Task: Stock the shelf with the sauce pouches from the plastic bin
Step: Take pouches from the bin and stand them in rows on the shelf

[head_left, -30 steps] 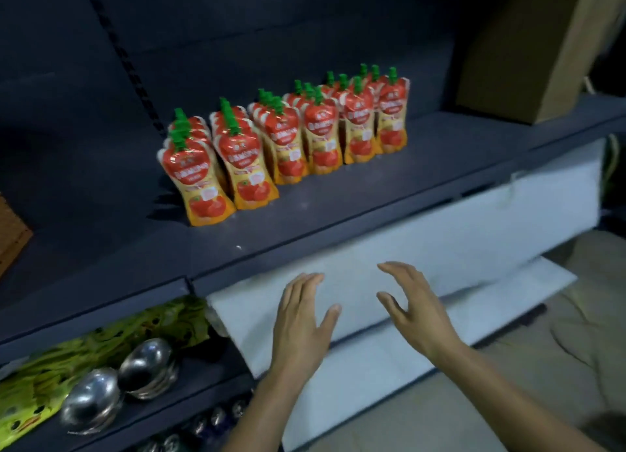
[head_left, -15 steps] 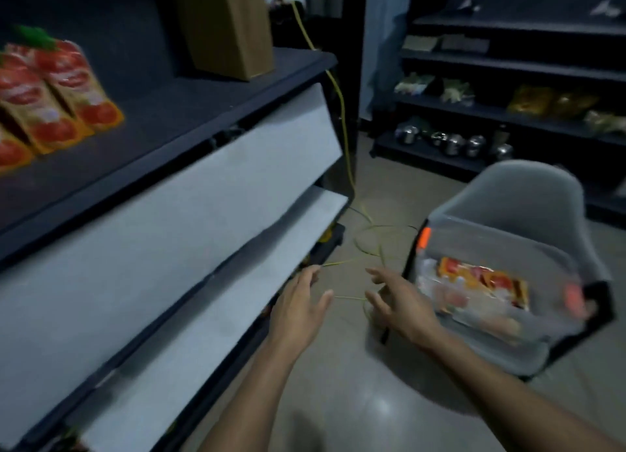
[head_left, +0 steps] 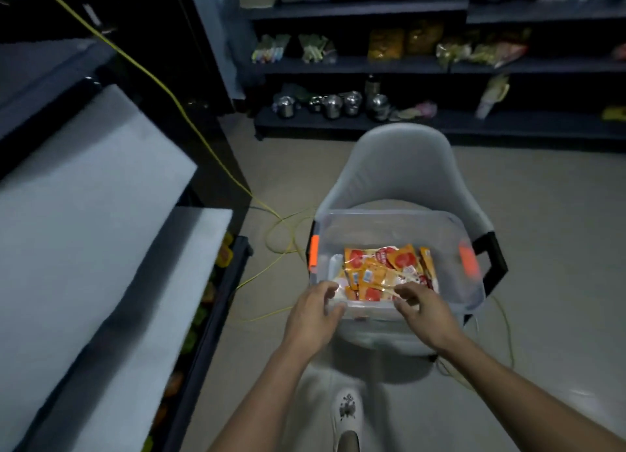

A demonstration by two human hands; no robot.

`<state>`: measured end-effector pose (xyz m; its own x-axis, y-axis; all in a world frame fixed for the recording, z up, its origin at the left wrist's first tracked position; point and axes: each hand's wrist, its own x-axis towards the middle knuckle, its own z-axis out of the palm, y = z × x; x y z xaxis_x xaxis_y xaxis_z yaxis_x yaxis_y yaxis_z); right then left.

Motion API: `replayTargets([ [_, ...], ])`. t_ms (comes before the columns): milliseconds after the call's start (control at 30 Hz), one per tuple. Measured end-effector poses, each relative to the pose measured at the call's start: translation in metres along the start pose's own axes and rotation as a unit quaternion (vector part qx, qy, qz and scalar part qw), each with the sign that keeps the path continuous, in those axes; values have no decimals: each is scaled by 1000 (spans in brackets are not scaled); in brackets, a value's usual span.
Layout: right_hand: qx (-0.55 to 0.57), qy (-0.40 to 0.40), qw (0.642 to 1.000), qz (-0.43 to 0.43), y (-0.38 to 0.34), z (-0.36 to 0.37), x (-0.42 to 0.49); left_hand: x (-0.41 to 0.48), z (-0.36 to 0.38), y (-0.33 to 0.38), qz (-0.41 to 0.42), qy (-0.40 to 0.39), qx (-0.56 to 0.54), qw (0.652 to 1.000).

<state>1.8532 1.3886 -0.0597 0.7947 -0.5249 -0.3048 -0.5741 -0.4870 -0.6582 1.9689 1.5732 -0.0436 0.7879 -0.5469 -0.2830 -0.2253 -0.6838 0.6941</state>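
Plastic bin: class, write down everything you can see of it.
The plastic bin is a clear, rectangular, lidless tub with an orange latch on each end. It sits on the seat of a grey chair. Orange-and-red sauce pouches lie in a loose heap on its bottom. The left hand and right hand reach over its near rim, fingers loosely curled; contact is unclear.

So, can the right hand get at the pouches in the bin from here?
Probably yes: the bin has no lid on, the sauce pouches lie exposed, and the right hand is at its near rim, nothing between.
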Motion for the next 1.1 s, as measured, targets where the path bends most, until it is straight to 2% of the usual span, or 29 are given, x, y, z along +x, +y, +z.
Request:
replayTargets([
  [167, 11, -2, 996, 91, 55, 2, 89, 110, 43, -9, -14, -73, -14, 997],
  [300, 0, -59, 986, 157, 100, 22, 146, 187, 88, -30, -27, -114, -1, 993],
  [400, -29, -72, 979, 189, 127, 39, 179, 231, 121, -48, -26, -139, 38, 989],
  [533, -92, -98, 966, 221, 154, 57, 210, 281, 154, -63, 15, -131, 147, 980],
  [667, -136, -96, 957, 238, 167, 71, 226, 311, 175, -71, 25, -135, 222, 965],
  [867, -191, -150, 943, 225, 169, 72, 224, 327, 182, -67, 78, -171, 389, 902],
  [933, -174, -167, 946, 215, 172, 67, 223, 328, 182, -63, 61, -199, 396, 894],
  [1100, -81, -145, 966, 196, 176, 49, 213, 323, 182, -60, 1, -249, 324, 913],
])
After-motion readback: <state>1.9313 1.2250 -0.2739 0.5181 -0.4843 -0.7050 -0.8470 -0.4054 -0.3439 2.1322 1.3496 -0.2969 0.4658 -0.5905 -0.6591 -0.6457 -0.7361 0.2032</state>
